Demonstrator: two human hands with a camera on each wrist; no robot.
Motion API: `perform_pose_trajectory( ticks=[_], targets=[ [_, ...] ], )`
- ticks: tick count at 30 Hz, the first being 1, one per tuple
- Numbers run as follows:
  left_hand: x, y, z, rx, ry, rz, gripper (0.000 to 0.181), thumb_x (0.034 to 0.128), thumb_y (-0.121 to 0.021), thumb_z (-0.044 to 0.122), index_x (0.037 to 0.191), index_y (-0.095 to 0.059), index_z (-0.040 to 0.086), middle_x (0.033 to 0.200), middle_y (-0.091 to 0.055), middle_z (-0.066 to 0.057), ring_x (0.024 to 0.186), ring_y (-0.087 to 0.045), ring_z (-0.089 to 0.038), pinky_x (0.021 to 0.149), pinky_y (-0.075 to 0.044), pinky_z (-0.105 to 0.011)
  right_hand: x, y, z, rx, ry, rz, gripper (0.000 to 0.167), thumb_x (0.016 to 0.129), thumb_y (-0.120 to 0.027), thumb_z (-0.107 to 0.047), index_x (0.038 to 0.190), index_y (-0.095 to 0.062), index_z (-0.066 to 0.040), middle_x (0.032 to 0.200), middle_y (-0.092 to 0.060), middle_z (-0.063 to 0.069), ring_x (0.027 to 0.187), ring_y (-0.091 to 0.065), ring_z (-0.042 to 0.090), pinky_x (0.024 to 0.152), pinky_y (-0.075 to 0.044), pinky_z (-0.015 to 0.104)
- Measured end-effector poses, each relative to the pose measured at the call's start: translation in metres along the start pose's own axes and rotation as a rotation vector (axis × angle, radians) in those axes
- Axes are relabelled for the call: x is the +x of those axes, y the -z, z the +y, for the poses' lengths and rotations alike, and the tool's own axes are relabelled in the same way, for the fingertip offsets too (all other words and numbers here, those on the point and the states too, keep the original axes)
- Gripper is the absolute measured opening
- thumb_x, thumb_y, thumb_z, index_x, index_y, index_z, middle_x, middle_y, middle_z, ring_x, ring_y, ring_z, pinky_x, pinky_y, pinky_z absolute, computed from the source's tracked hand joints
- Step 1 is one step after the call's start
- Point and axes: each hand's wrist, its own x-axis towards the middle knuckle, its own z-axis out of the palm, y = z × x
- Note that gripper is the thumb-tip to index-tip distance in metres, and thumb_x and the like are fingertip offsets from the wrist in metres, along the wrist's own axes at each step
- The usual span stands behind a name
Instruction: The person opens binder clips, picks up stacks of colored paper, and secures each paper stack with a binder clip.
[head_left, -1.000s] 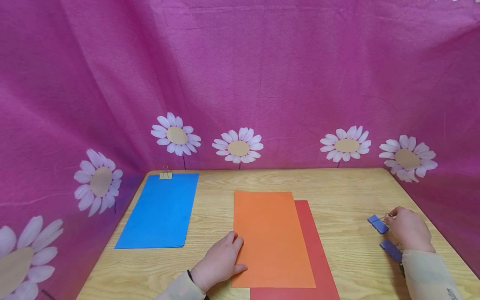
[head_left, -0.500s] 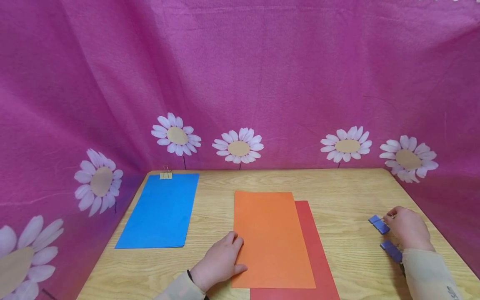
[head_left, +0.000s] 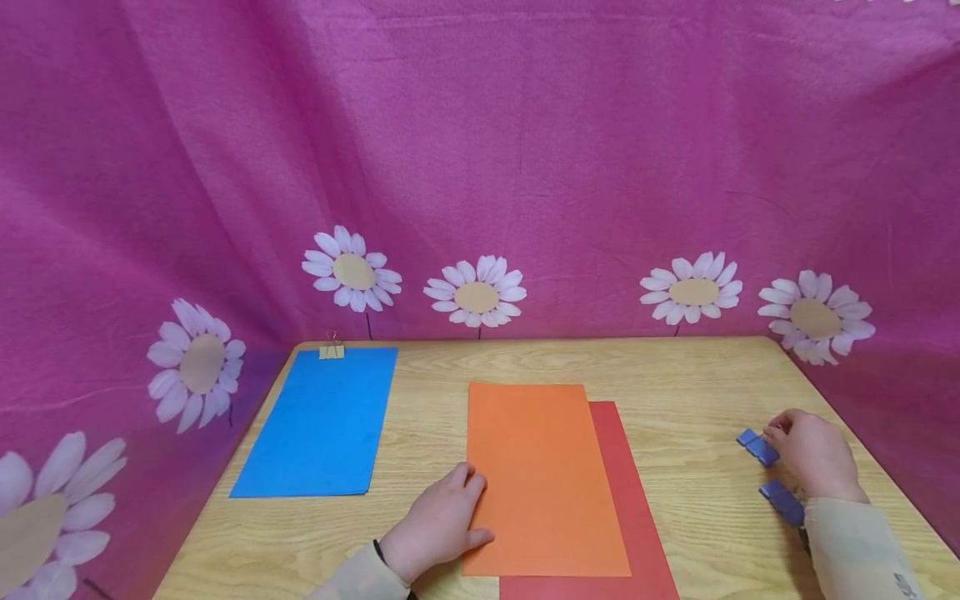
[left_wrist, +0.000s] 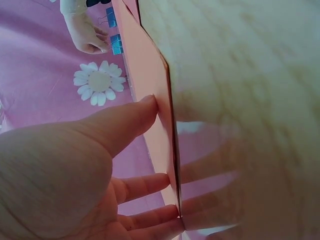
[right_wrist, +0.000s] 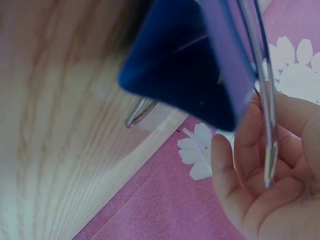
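Observation:
An orange sheet (head_left: 543,479) lies over a red sheet (head_left: 633,500), which shows along its right and lower sides. My left hand (head_left: 437,525) rests at the orange sheet's left edge, thumb on the paper; the left wrist view shows that hand (left_wrist: 70,170) with its fingers spread along the edge. At the right, my right hand (head_left: 817,454) pinches the wire handle of the farther blue binder clip (head_left: 759,448). A second blue clip (head_left: 782,502) lies nearer, beside the sleeve; a large blue clip (right_wrist: 175,60) partly covers the right wrist view.
A blue sheet (head_left: 318,425) lies at the table's left, with a yellowish binder clip (head_left: 332,352) at its top edge. The wooden table (head_left: 435,362) is bordered by a magenta cloth (head_left: 570,167) with white flowers behind and at both sides.
My right hand has shifted very slightly up and left, its fingertips closer to the farther clip's body. The left hand, the sheets and the clips look practically unmoved.

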Motion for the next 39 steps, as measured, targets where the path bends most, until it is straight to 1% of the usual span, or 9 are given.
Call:
perform_pose_trajectory(
  ticks=[3, 5, 10, 17, 20, 24, 27, 34, 39],
  targets=[
    [0.000, 0.000, 0.000, 0.000, 0.001, -0.001, 0.067, 0.0876, -0.080, 0.047, 0.135, -0.058, 0.006, 0.135, -0.055, -0.014, 0.114, -0.063, -0.027, 0.099, -0.055, -0.041, -0.002, 0.001, -0.003, -0.006, 0.032, 0.023, 0.019, 0.099, -0.064, -0.010, 0.101, -0.065, 0.009, 0.080, -0.065, 0.016, 0.071, -0.055, 0.029, 0.064, -0.044, 0.040],
    [0.000, 0.000, 0.000, -0.001, 0.003, -0.005, 0.067, 0.0877, -0.080, 0.047, 0.136, -0.058, 0.006, 0.136, -0.055, -0.014, 0.115, -0.063, -0.027, 0.099, -0.055, -0.041, -0.002, 0.000, -0.005, -0.017, 0.060, 0.043, 0.017, 0.098, -0.065, -0.010, 0.099, -0.066, 0.007, 0.080, -0.065, 0.017, 0.072, -0.056, 0.031, 0.064, -0.045, 0.042],
    [0.001, 0.000, 0.000, 0.003, 0.003, -0.005, 0.067, 0.0874, -0.080, 0.048, 0.136, -0.058, 0.006, 0.136, -0.055, -0.014, 0.115, -0.063, -0.027, 0.099, -0.055, -0.041, -0.004, -0.003, -0.007, -0.037, 0.101, 0.070, 0.015, 0.097, -0.067, -0.010, 0.097, -0.067, 0.005, 0.088, -0.068, 0.022, 0.077, -0.061, 0.037, 0.070, -0.050, 0.055],
    [0.001, -0.001, 0.000, -0.001, 0.003, -0.004, 0.067, 0.0871, -0.081, 0.048, 0.135, -0.058, 0.007, 0.136, -0.055, -0.014, 0.115, -0.063, -0.027, 0.098, -0.055, -0.041, -0.007, -0.009, -0.011, -0.041, 0.136, 0.112, 0.015, 0.093, -0.071, -0.011, 0.095, -0.070, 0.004, 0.086, -0.068, 0.021, 0.074, -0.063, 0.035, 0.065, -0.051, 0.053],
    [0.001, -0.001, 0.000, 0.000, 0.004, -0.005, 0.067, 0.0869, -0.081, 0.048, 0.135, -0.058, 0.007, 0.135, -0.055, -0.014, 0.114, -0.063, -0.027, 0.098, -0.055, -0.041, -0.008, -0.011, -0.012, -0.055, 0.161, 0.127, 0.016, 0.092, -0.072, -0.012, 0.094, -0.070, 0.004, 0.092, -0.064, 0.026, 0.074, -0.063, 0.038, 0.066, -0.051, 0.056],
    [0.001, -0.001, 0.000, -0.004, 0.004, -0.003, 0.067, 0.0866, -0.081, 0.047, 0.135, -0.058, 0.007, 0.135, -0.055, -0.014, 0.114, -0.064, -0.027, 0.098, -0.055, -0.041, -0.010, -0.013, -0.014, -0.069, 0.180, 0.149, 0.015, 0.092, -0.071, -0.013, 0.092, -0.071, 0.002, 0.101, -0.056, 0.032, 0.081, -0.062, 0.044, 0.069, -0.052, 0.059],
    [0.001, -0.002, 0.000, -0.007, 0.005, 0.001, 0.067, 0.0863, -0.082, 0.047, 0.134, -0.058, 0.007, 0.135, -0.055, -0.014, 0.113, -0.064, -0.027, 0.097, -0.055, -0.041, -0.012, -0.014, -0.015, -0.068, 0.180, 0.160, 0.013, 0.092, -0.070, -0.013, 0.089, -0.072, -0.001, 0.106, -0.054, 0.034, 0.088, -0.061, 0.048, 0.069, -0.052, 0.060],
    [0.001, -0.002, -0.001, -0.004, 0.001, 0.009, 0.066, 0.0860, -0.082, 0.047, 0.133, -0.059, 0.007, 0.134, -0.055, -0.014, 0.112, -0.064, -0.027, 0.095, -0.056, -0.040, -0.014, -0.011, -0.017, -0.071, 0.163, 0.112, 0.011, 0.093, -0.070, -0.012, 0.089, -0.073, -0.002, 0.117, -0.058, 0.037, 0.101, -0.059, 0.057, 0.075, -0.051, 0.065],
    [0.001, -0.002, -0.001, -0.005, 0.000, 0.012, 0.066, 0.0857, -0.082, 0.047, 0.133, -0.059, 0.007, 0.133, -0.055, -0.014, 0.111, -0.064, -0.027, 0.095, -0.056, -0.040, -0.014, -0.009, -0.019, -0.081, 0.161, 0.082, 0.009, 0.090, -0.074, -0.013, 0.089, -0.073, -0.004, 0.118, -0.061, 0.035, 0.101, -0.060, 0.058, 0.070, -0.052, 0.064]
  ],
)
